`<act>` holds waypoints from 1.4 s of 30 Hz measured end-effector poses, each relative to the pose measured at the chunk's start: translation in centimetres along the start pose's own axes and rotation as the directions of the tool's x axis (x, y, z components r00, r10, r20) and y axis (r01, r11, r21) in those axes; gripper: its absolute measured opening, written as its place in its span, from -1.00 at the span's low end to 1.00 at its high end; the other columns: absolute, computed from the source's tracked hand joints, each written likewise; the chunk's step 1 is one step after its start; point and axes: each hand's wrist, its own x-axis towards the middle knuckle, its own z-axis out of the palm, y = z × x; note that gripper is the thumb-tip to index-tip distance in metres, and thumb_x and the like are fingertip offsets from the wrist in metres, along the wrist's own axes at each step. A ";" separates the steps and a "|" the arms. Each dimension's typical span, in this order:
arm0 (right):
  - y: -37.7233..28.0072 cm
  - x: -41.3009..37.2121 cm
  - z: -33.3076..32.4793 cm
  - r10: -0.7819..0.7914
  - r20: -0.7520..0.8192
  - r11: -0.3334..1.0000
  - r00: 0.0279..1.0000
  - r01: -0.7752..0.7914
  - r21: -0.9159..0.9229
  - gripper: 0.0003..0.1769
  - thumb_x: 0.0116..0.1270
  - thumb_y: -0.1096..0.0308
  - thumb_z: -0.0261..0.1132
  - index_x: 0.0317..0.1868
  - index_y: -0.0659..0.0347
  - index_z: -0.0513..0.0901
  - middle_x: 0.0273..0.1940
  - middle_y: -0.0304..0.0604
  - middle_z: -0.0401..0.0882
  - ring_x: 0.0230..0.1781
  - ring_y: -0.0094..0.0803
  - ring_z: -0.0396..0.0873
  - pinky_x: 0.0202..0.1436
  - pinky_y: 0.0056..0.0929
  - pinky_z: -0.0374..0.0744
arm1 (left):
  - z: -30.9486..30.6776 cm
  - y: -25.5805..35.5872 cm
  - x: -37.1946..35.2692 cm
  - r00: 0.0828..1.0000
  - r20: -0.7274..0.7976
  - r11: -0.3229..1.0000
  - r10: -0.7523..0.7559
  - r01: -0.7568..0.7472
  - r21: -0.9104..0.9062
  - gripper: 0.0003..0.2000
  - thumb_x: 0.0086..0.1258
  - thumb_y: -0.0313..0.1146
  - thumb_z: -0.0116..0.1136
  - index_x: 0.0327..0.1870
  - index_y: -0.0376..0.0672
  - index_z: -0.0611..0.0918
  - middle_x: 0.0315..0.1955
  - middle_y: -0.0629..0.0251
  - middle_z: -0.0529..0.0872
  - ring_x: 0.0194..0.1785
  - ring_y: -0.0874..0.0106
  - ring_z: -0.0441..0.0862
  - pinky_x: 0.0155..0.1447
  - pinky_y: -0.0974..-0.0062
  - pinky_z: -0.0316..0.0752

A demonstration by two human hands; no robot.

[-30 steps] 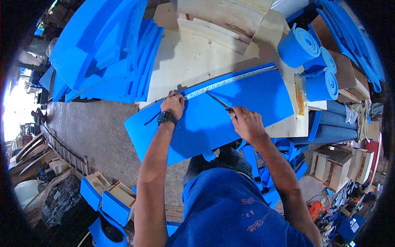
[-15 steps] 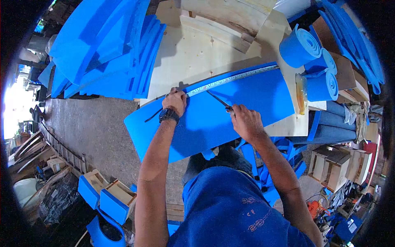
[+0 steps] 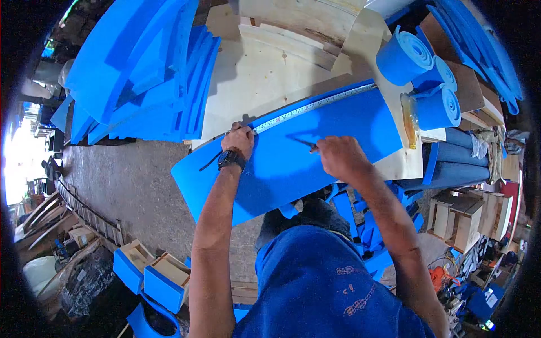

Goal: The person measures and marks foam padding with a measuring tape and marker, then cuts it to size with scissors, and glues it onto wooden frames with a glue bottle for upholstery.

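A large sheet of blue foam [image 3: 293,169] lies slanted in front of me. Along its far edge runs the pale blade of a tape measure [image 3: 315,107], stretched out to the sheet's right corner. My left hand [image 3: 240,141], with a black watch on its wrist, is closed over the tape's near end; its case is hidden, and a dark strap sticks out to the left. My right hand [image 3: 342,158] grips a thin, pointed dark tool, seemingly a knife [image 3: 304,142], over the middle of the foam. Its blade is blurred.
Underneath is a plywood board [image 3: 253,67]. Blue foam pieces [image 3: 135,73] are stacked at the left, and foam rolls [image 3: 403,56] stand at the right beside a clear bottle [image 3: 411,121]. Foam offcuts [image 3: 389,214] hang or lie below my right arm.
My right hand has turned and risen slightly, with the tool's tip lifted or swung and now blurred. My left hand stays at the tape. The whole view has shifted a little.
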 end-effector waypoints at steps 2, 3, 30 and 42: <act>0.9 -1.9 -1.9 -0.017 0.014 0.995 1.000 0.016 0.098 -0.77 0.33 0.30 0.32 -0.13 0.29 0.68 -0.31 0.09 0.72 -0.24 0.07 0.75 -0.19 0.01 0.68 | -0.2 -0.1 0.1 1.000 0.015 1.000 0.003 -0.002 -0.005 -0.84 0.46 -0.16 0.25 -0.11 0.06 0.80 -0.05 0.22 0.72 -0.03 0.07 0.76 0.04 0.08 0.67; 1.2 -3.8 -2.6 -0.005 -0.015 0.983 1.000 0.007 0.184 -0.78 0.32 0.30 0.33 -0.17 0.30 0.70 -0.29 0.09 0.73 -0.23 0.09 0.75 -0.17 -0.01 0.69 | -0.1 -0.2 0.2 1.000 0.022 1.000 0.009 -0.008 -0.009 -0.84 0.46 -0.16 0.26 -0.12 0.06 0.80 -0.06 0.21 0.72 -0.03 0.06 0.75 0.05 0.08 0.67; -3.3 -23.3 9.1 0.595 -0.211 0.618 0.775 -0.275 0.736 -0.60 0.37 0.30 0.44 0.15 0.26 0.63 -0.24 0.01 0.67 -0.33 -0.05 0.72 -0.25 -0.20 0.67 | 0.1 3.2 -14.9 0.946 0.280 0.984 0.162 -0.135 -0.112 -0.76 0.42 -0.08 0.24 -0.20 -0.01 0.82 -0.23 0.04 0.77 -0.09 -0.03 0.72 -0.04 0.02 0.58; -5.9 -20.0 8.6 0.324 -0.148 0.925 0.935 -0.279 0.258 -0.67 0.43 0.29 0.26 0.14 0.21 0.59 -0.13 0.10 0.68 -0.34 0.02 0.74 -0.34 -0.01 0.68 | 1.8 3.2 -15.0 0.968 0.230 0.991 0.102 -0.079 -0.110 -0.82 0.34 -0.12 0.32 -0.28 0.05 0.84 -0.26 0.09 0.75 -0.12 0.04 0.73 -0.06 0.06 0.61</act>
